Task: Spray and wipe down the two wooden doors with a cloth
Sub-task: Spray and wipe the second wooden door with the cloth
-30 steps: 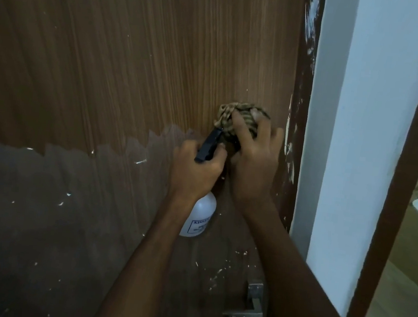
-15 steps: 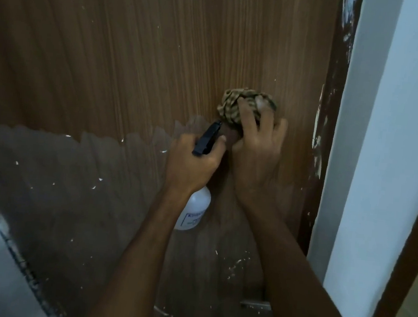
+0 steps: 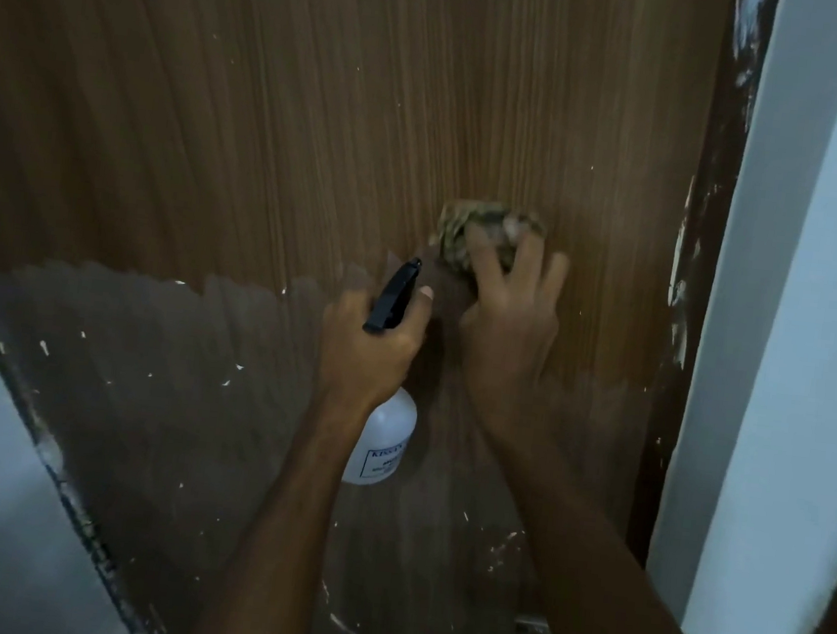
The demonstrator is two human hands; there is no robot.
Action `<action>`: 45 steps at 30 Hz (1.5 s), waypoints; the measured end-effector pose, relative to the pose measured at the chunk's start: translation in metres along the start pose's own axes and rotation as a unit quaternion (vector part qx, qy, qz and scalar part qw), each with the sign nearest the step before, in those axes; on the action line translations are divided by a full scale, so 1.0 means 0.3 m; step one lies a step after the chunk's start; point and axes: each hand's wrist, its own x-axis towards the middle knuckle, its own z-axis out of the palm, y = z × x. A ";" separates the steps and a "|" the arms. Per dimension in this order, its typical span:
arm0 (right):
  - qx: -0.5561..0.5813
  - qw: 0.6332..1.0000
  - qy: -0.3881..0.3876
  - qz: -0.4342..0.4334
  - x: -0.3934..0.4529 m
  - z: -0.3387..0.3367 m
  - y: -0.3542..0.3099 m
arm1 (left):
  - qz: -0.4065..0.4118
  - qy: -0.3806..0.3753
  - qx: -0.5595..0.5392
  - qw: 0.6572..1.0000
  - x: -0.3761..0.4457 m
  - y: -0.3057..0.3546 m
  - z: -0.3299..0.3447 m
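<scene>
I am pressing the bunched patterned cloth [image 3: 486,241] flat against the wooden door [image 3: 269,146] with my right hand [image 3: 511,326], fingers spread over it and pinning it to the grain, while my left hand [image 3: 369,348] is wrapped tight around the neck of the white spray bottle [image 3: 382,442], its black nozzle [image 3: 392,296] pointing up toward the cloth. Over the last second the cloth has barely been travelling; it is sitting at much the same height on the door, just above the jagged edge where the darker lower area begins, and the bottle is still raised beside it. I judge I am working this one patch near the paint-flecked door frame [image 3: 687,345], with most of the upper door not yet wiped.
</scene>
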 end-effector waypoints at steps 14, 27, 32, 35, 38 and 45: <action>0.030 0.998 -0.040 -0.045 -0.091 0.058 -0.133 | -0.011 0.016 0.029 0.999 -0.029 -0.086 -0.103; 0.055 0.998 -0.021 -0.012 -0.073 0.072 -0.205 | -0.097 0.014 0.107 0.989 -0.060 -0.161 -0.163; 0.063 0.988 -0.124 -0.067 -0.367 0.078 -0.208 | -0.060 0.000 0.064 0.996 -0.025 -0.171 -0.223; 0.061 0.994 -0.083 -0.026 -0.208 0.089 -0.269 | -0.039 -0.002 0.043 0.998 0.010 -0.169 -0.263; 0.039 0.998 -0.036 0.030 -0.037 0.122 -0.331 | -0.029 0.014 0.044 0.999 0.025 -0.179 -0.294; 0.025 0.991 -0.113 -0.063 -0.384 0.148 -0.359 | -0.026 0.001 0.057 0.998 0.038 -0.235 -0.386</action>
